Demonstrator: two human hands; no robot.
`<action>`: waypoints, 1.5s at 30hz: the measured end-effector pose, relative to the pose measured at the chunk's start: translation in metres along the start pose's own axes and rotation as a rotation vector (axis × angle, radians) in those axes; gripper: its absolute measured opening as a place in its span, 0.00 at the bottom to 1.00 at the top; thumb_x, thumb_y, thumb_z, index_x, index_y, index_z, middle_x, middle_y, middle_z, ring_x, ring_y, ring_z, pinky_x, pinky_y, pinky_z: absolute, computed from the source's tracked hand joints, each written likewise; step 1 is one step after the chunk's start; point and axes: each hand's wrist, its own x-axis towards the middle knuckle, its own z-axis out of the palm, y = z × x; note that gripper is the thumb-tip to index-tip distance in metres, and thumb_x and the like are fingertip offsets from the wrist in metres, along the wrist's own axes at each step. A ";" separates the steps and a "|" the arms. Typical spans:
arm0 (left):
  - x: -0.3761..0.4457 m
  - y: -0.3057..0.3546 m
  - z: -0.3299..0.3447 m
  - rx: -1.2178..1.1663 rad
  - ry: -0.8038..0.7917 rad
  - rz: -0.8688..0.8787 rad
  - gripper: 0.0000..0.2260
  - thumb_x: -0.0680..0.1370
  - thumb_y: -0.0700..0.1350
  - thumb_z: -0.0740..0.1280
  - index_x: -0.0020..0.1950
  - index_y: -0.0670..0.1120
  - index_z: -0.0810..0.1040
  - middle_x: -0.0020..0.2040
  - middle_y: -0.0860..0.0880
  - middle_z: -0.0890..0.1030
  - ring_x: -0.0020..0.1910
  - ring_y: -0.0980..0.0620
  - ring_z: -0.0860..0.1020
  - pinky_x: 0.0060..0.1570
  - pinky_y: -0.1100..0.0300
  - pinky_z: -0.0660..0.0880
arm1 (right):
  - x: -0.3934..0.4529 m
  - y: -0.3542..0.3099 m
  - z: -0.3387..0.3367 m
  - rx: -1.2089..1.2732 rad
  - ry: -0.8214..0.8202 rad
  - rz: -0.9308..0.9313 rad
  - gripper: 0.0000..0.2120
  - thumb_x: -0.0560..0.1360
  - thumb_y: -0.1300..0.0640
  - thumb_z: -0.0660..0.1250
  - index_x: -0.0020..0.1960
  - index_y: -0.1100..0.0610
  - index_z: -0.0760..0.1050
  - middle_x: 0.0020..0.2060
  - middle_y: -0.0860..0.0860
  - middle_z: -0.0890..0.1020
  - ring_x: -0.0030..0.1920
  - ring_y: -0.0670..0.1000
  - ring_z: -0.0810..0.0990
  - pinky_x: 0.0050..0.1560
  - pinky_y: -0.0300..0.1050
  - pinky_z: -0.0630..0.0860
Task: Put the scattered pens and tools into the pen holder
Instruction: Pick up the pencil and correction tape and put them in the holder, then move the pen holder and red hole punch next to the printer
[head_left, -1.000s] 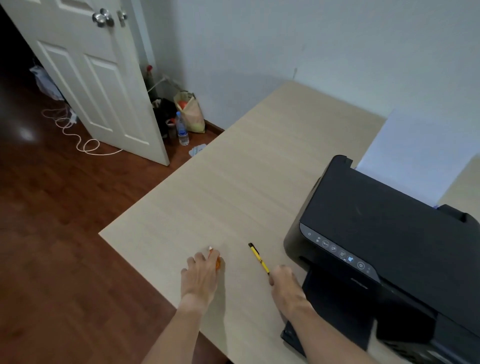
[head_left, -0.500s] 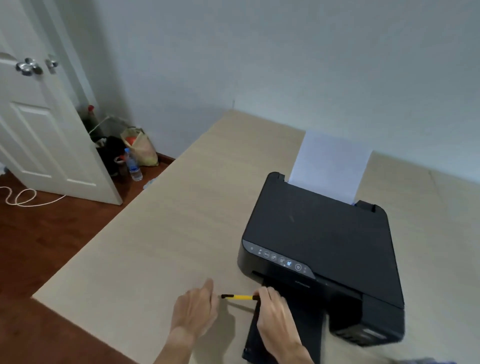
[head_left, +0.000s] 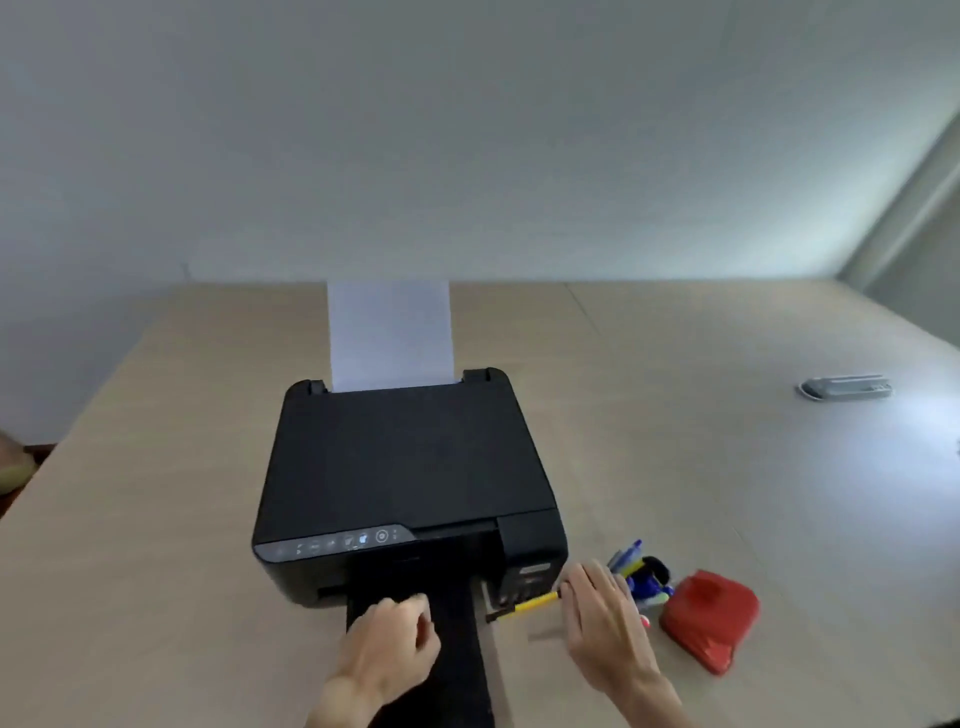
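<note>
Right hand (head_left: 605, 623) pinching yellow pen (head_left: 527, 607) by one end; pen holder (head_left: 644, 579) just beyond it. Left hand (head_left: 387, 652) curled closed, contents indiscernible, over printer tray (head_left: 457, 670).

I see a black printer (head_left: 405, 467) with a white paper sheet (head_left: 389, 332) on the pale beige wood-pattern desk (head_left: 727, 467). The pen (head_left: 527, 607) is yellow with a black end. The pens in the holder (head_left: 641, 577) are blue and green. Beside them lies a red object (head_left: 709, 618), and far away a grey one (head_left: 847, 387).
</note>
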 end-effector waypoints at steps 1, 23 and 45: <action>0.005 0.013 0.000 0.007 -0.019 0.041 0.06 0.74 0.51 0.60 0.40 0.52 0.73 0.35 0.54 0.79 0.38 0.55 0.77 0.34 0.66 0.71 | -0.001 0.012 -0.010 -0.021 0.021 0.044 0.07 0.75 0.57 0.56 0.40 0.50 0.69 0.37 0.45 0.71 0.39 0.49 0.71 0.43 0.41 0.65; 0.086 0.195 0.025 0.115 -0.060 0.630 0.09 0.82 0.46 0.60 0.60 0.46 0.74 0.53 0.44 0.79 0.48 0.43 0.81 0.45 0.50 0.79 | -0.012 0.066 -0.080 -0.004 0.046 0.403 0.15 0.68 0.73 0.59 0.52 0.64 0.75 0.52 0.57 0.71 0.45 0.54 0.73 0.52 0.41 0.67; 0.069 0.203 0.053 0.134 -0.141 0.650 0.07 0.81 0.42 0.62 0.58 0.44 0.73 0.57 0.46 0.72 0.53 0.44 0.78 0.51 0.52 0.77 | -0.066 0.094 -0.057 0.014 -0.002 0.678 0.21 0.65 0.71 0.59 0.56 0.59 0.72 0.56 0.55 0.72 0.56 0.59 0.72 0.58 0.49 0.69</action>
